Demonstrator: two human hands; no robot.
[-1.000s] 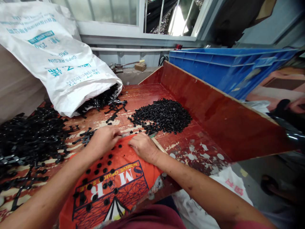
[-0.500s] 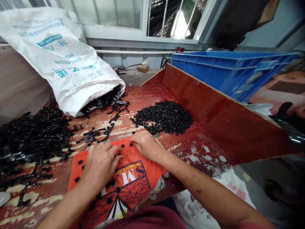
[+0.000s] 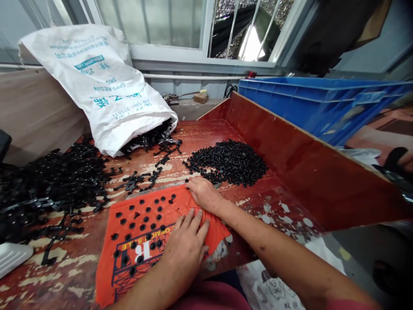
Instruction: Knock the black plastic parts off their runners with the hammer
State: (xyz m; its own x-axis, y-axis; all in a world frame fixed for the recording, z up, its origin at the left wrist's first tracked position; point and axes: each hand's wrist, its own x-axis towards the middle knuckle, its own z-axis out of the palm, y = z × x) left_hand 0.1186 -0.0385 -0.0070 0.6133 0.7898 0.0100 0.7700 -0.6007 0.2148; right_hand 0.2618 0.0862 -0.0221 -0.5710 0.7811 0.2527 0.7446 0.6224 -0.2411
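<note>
An orange printed cloth (image 3: 108, 258) lies on the worn red wooden table, with several small black round-headed plastic pieces (image 3: 132, 225) spread over its left half. My left hand (image 3: 185, 247) rests flat on the cloth's middle, fingers stretched out, holding nothing. At the cloth's far edge, the fingers of my right hand (image 3: 203, 193) are bent together on the fabric. Its fingertips are partly hidden. Just beyond that hand is a heap of loose small black pieces (image 3: 232, 161). Branching black plastic parts (image 3: 58, 181) are piled at the left.
A white woven sack (image 3: 109, 92) lies with its mouth toward me, spilling black parts. A red board (image 3: 290, 150) walls the right side, with a blue crate (image 3: 309, 101) behind it. A white object (image 3: 14, 258) sits at the left edge. A white bag (image 3: 267, 284) is below the table edge.
My left hand has moved right across the cloth and flattened, uncovering the black pieces. My right hand has shifted to the cloth's far edge. The view has turned slightly left.
</note>
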